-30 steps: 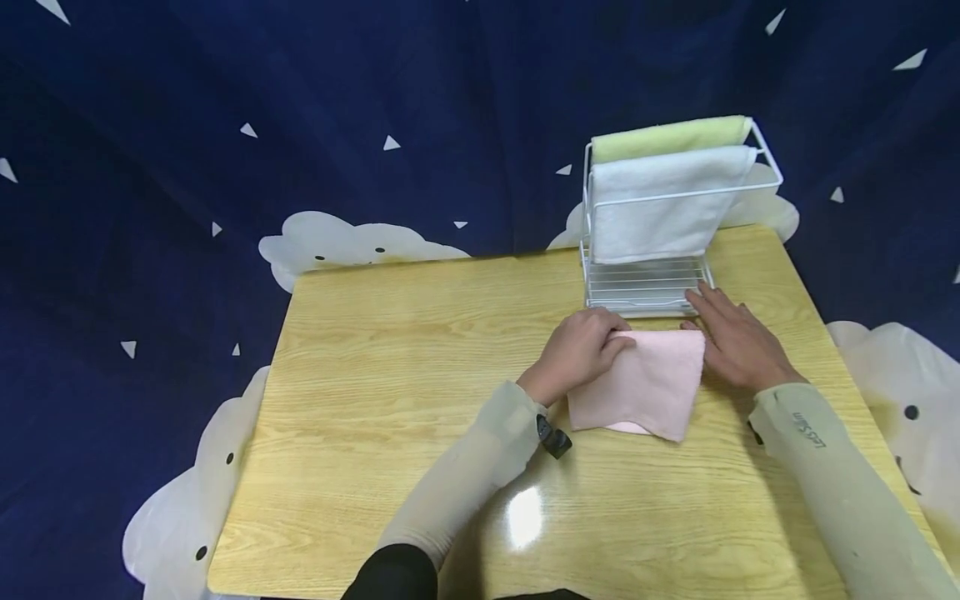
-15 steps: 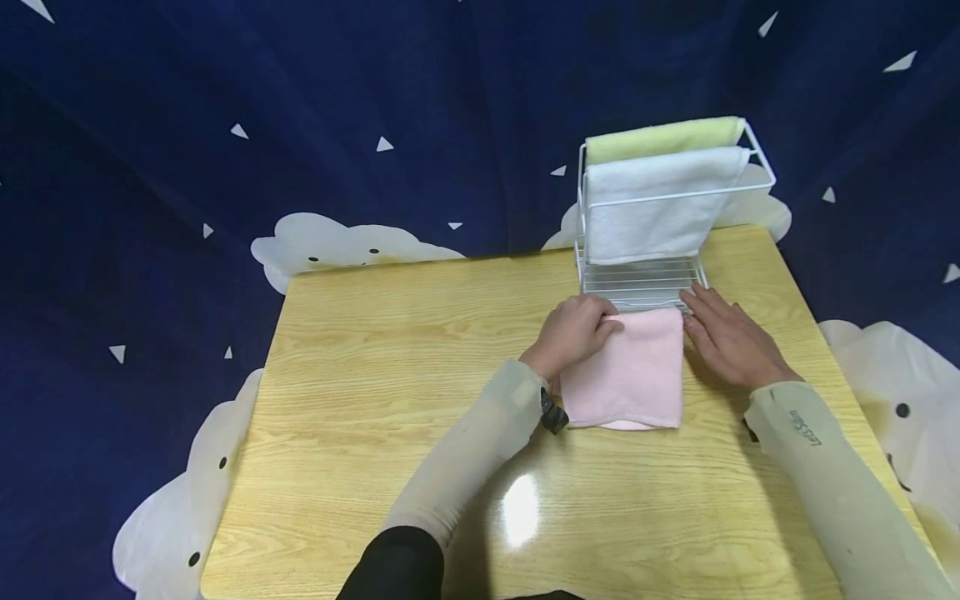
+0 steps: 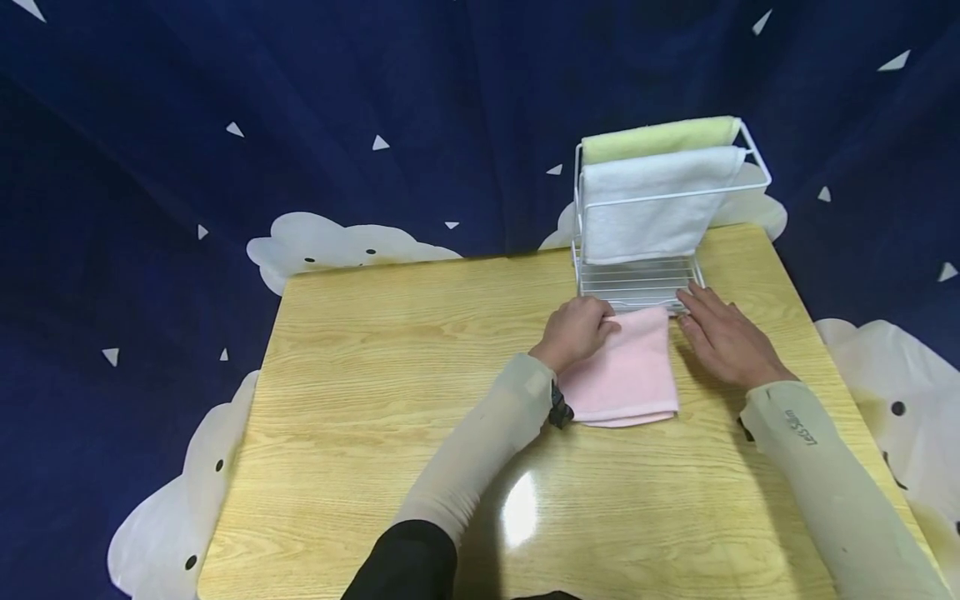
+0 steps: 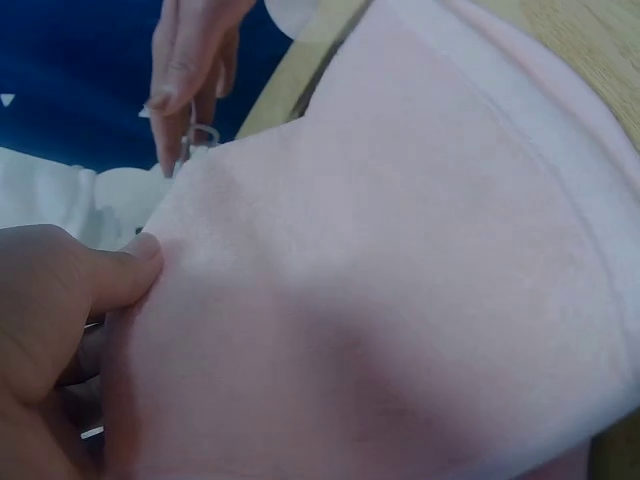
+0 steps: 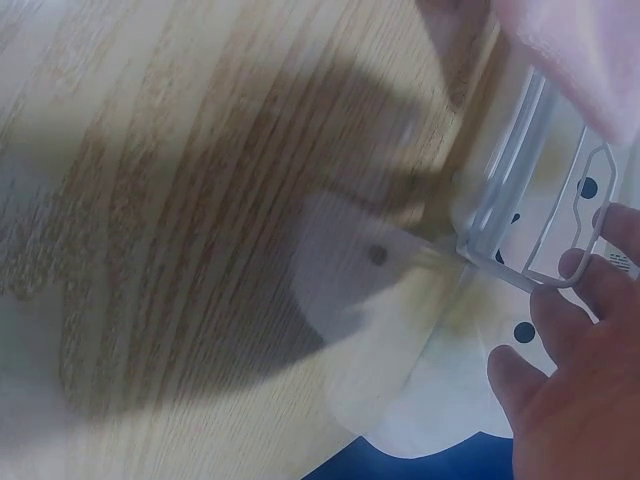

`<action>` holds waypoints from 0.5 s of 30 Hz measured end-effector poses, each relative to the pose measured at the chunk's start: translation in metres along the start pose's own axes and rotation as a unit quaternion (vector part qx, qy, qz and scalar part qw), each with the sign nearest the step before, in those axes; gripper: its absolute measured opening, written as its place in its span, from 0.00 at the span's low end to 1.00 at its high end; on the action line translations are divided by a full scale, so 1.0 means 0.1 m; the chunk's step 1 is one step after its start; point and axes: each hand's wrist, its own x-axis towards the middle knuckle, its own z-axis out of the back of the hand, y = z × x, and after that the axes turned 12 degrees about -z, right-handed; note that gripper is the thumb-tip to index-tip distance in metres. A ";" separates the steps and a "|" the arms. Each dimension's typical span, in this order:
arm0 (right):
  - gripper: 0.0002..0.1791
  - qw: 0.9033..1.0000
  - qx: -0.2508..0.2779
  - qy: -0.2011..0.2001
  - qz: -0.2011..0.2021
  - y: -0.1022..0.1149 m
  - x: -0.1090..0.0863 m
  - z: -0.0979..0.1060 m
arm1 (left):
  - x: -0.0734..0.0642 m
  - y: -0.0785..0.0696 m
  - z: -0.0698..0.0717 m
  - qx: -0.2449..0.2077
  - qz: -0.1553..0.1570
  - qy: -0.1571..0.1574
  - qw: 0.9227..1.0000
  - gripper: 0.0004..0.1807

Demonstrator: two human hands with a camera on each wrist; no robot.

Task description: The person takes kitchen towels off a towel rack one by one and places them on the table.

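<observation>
My left hand (image 3: 573, 333) pinches the top left part of a folded pink towel (image 3: 626, 375), thumb on top in the left wrist view. The towel's lower edge hangs toward the table, while its upper edge overlaps the front of a white wire rack (image 3: 637, 275). At the rack's front right corner is my right hand (image 3: 731, 337), fingers extended and loosely bent. In the right wrist view its fingertips (image 5: 515, 365) lie at the rack's wire frame (image 5: 497, 268). A white towel (image 3: 652, 217) and a yellow-green towel (image 3: 660, 140) hang over the rack's upper bars.
The rack stands at the back right of a wooden table (image 3: 390, 375). Behind it hangs a dark blue curtain (image 3: 420, 83) with white triangles and cloud shapes. The table's right edge runs close beside my right arm.
The left hand has moved the pink towel slightly up and toward the rack, and its right edge has drawn away from the right hand. The right hand stays by the rack corner.
</observation>
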 end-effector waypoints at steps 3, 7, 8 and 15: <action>0.31 1.000 0.000 0.000 0.000 -0.01 0.01 -0.01 | 0.01 0.00 -0.03 0.011 0.011 -0.002 1.000 0.09; 0.31 1.000 0.000 0.000 -0.004 -0.02 0.01 -0.01 | 0.02 0.01 -0.12 0.048 0.019 -0.006 0.999 0.09; 0.31 1.000 0.000 0.000 -0.005 -0.02 0.01 -0.01 | 0.03 0.02 -0.15 0.062 0.018 -0.008 0.998 0.10; 0.32 1.000 -0.001 0.005 -0.012 -0.01 0.01 -0.01 | 0.05 0.05 -0.34 0.173 0.015 -0.031 0.984 0.13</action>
